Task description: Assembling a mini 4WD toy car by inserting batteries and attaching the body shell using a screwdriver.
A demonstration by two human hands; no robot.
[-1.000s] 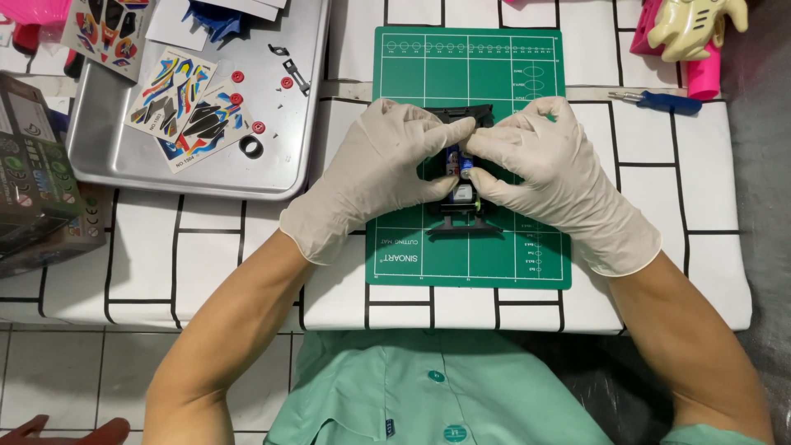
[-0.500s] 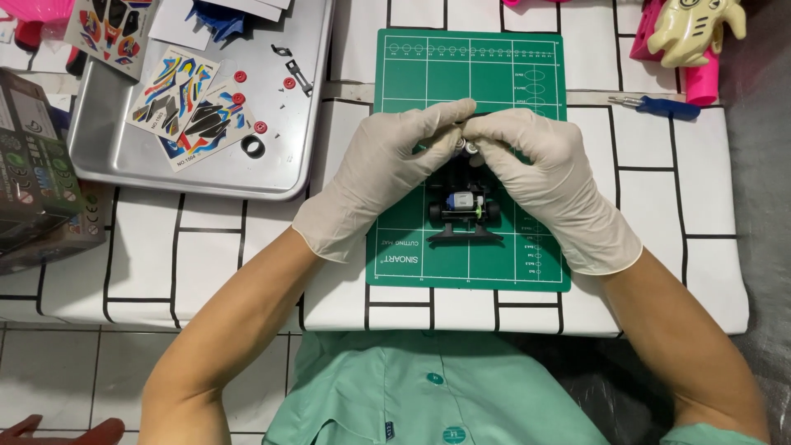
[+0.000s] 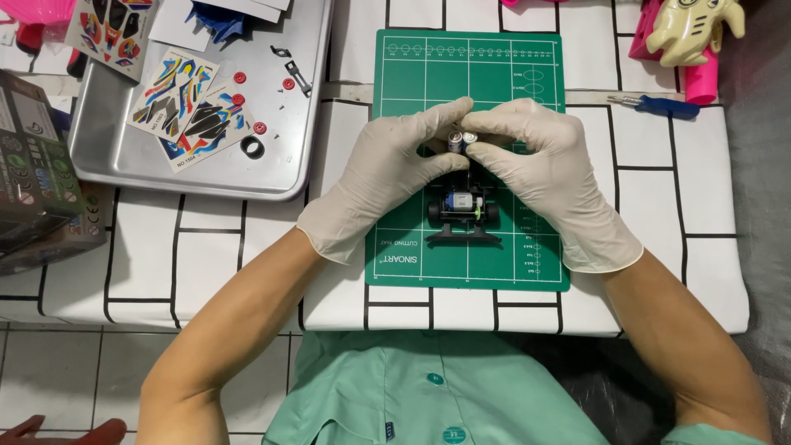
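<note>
A small black toy car chassis (image 3: 463, 209) with black wheels and a blue motor lies on a green cutting mat (image 3: 428, 74). Both hands wear white gloves. My left hand (image 3: 387, 177) and my right hand (image 3: 552, 177) meet fingertip to fingertip just above the chassis's far end. Between the fingertips are two small cylindrical batteries (image 3: 460, 139), side by side, one pinched by each hand. The front of the chassis is hidden under my fingers.
A metal tray (image 3: 115, 156) at the left holds sticker sheets (image 3: 191, 111), small red parts and a black ring. A blue screwdriver (image 3: 659, 105) and a cream and pink toy (image 3: 692, 33) lie at the right. A green box (image 3: 33, 173) stands at the far left.
Both hands have lifted off the chassis and moved toward the far side of the mat. The rear of the chassis is now uncovered, and two batteries show between the fingertips.
</note>
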